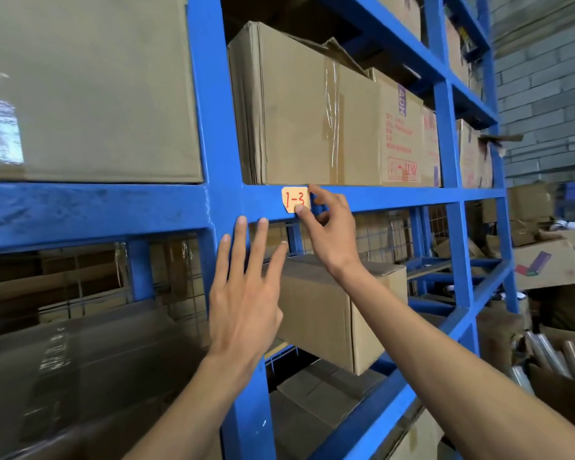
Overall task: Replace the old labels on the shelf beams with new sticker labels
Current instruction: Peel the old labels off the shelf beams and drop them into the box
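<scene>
Two hands up at blue beam [379, 197] | label [295, 200] "1-3" stuck on beam front | right hand [329, 227] pinches label's right edge | left hand [246, 287] fingers straight, spread, tips touching beam's lower edge

A warehouse or stockroom is shown. Heavy blue steel racking [219, 127] is seen with horizontal beams [395, 199] and wire-mesh decks, and its bays are filled with taped brown cardboard cartons [306, 111], some printed with red shipping marks. A handwritten location label [295, 200] reading "1-3" is stuck on one beam. Opened cartons [545, 263] and rolls [545, 353] are heaped beside a bare grey block wall [551, 78] at the right.
</scene>
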Action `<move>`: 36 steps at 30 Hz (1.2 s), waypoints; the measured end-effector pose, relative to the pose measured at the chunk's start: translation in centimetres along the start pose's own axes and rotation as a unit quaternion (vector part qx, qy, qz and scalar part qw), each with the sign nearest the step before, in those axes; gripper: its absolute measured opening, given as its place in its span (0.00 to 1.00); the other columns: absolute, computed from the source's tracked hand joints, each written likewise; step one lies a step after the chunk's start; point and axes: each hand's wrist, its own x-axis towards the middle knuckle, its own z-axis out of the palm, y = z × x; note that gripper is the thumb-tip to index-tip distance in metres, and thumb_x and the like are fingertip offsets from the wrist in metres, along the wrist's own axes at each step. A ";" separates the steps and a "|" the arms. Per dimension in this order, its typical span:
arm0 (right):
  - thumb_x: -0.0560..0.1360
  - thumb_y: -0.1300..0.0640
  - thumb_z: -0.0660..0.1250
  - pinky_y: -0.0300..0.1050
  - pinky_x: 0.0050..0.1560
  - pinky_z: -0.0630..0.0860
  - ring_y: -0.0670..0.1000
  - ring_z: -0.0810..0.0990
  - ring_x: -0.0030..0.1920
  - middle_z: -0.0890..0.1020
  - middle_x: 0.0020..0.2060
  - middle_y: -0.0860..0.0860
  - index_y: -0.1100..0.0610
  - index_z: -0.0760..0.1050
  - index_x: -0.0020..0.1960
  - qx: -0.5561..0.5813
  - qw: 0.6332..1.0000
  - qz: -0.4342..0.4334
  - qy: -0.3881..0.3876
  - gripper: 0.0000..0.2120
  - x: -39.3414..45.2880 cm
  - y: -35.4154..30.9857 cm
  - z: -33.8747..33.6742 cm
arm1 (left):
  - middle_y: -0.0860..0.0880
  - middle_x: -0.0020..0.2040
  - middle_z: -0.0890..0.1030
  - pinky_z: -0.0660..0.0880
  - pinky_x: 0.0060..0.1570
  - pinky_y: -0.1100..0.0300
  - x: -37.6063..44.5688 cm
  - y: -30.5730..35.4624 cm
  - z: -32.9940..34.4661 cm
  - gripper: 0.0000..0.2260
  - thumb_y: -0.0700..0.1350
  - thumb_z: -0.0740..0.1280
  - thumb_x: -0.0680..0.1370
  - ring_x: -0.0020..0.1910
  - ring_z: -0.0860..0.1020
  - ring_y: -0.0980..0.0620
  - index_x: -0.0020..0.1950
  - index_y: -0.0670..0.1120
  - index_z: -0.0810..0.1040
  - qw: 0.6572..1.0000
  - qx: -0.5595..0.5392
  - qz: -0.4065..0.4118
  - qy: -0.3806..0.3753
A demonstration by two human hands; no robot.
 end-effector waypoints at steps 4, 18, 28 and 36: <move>0.76 0.53 0.71 0.35 0.41 0.72 0.44 0.74 0.38 0.78 0.50 0.49 0.52 0.79 0.59 -0.006 1.000 0.002 0.025 0.12 0.9 0.5 -0.1 | 0.38 0.79 0.58 0.47 0.76 0.42 0.1 0.0 0.1 0.36 0.36 0.72 0.64 0.79 0.52 0.35 0.73 0.47 0.70 1.000 -0.003 -0.008 0.015; 0.75 0.55 0.72 0.30 0.38 0.73 0.43 0.79 0.43 0.85 0.44 0.48 0.56 0.84 0.52 -0.043 0.998 0.009 0.035 0.08 2.0 -0.3 -1.2 | 0.36 0.80 0.50 0.39 0.76 0.45 -0.2 0.1 0.2 0.40 0.38 0.67 0.71 0.80 0.48 0.40 0.80 0.40 0.53 0.999 0.014 -0.053 0.000; 0.71 0.58 0.71 0.31 0.36 0.74 0.41 0.79 0.35 0.82 0.33 0.44 0.56 0.82 0.40 -0.001 0.998 0.003 0.070 0.03 1.1 -0.5 -1.5 | 0.38 0.80 0.48 0.40 0.77 0.44 -0.3 0.1 0.3 0.39 0.41 0.67 0.72 0.80 0.45 0.41 0.80 0.42 0.52 0.998 0.028 -0.054 -0.001; 0.69 0.59 0.72 0.43 0.40 0.78 0.44 0.78 0.34 0.84 0.32 0.50 0.55 0.84 0.39 0.015 0.998 -0.018 0.050 0.02 -1.5 -0.3 -3.3 | 0.38 0.80 0.48 0.41 0.77 0.44 -0.3 0.1 0.3 0.37 0.41 0.66 0.73 0.80 0.46 0.41 0.79 0.42 0.55 0.998 0.035 -0.052 -0.005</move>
